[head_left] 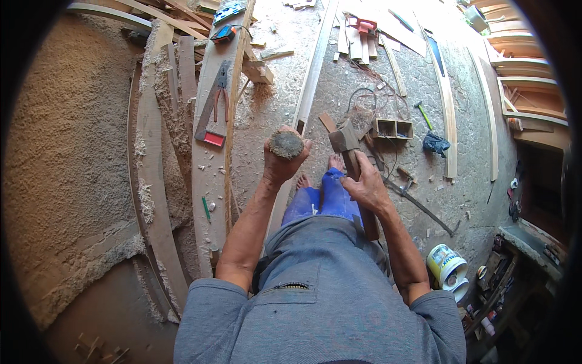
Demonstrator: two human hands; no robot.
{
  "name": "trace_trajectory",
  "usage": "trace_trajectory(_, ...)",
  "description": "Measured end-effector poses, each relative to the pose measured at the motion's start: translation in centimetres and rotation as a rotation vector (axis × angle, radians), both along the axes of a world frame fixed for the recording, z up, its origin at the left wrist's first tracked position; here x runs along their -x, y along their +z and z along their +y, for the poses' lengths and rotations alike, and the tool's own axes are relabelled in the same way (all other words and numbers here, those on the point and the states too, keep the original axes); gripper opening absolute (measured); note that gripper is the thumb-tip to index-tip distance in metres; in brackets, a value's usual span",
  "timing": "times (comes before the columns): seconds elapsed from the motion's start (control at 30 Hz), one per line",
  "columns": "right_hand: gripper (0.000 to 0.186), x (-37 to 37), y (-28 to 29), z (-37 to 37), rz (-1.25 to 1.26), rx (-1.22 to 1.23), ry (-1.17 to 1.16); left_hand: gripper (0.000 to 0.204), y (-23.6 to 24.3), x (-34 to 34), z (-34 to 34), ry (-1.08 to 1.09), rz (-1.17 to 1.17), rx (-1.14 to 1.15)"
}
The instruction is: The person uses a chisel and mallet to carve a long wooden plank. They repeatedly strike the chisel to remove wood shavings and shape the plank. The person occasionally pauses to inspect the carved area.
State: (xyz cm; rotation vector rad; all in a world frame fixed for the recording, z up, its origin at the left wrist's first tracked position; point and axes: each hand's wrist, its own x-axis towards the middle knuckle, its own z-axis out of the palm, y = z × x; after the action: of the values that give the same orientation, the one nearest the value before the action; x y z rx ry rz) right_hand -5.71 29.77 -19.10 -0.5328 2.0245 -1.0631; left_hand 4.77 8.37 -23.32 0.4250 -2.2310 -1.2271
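Note:
My left hand (282,165) is closed around a tool with a round, worn wooden handle (286,144), seen end-on. Its lower part is hidden by the hand, so I cannot tell its kind. Below it runs a long pale wooden beam (314,70), with a dark slot (300,126) cut in it just beyond the hand. My right hand (367,185) grips the wooden handle of a hammer (345,138) with a blocky grey head. The hammer head is raised to the right of the left hand, apart from the handle there.
At left, a plank bench (209,170) bears pliers (222,91), a try square (214,138), a tape measure (224,34) and a green pencil (206,208). On the floor lie a wooden box (393,128), a bow-like tool (418,206), a green-handled hammer (424,115), a red power tool (362,25) and white buckets (447,267).

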Motion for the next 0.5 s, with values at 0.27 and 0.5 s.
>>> trace_trajectory(0.27, 0.066, 0.4, 11.6, -2.5, 0.445, 0.387, 0.207, 0.022, -1.5, -2.1, 0.0, 0.011, 0.000, 0.061)
trace_trajectory(0.5, 0.025, -0.4, 21.5, -4.2, 0.645, 1.157, -0.234, 0.018, -2.1, -1.5, 0.5, -0.047, 0.116, -0.111)
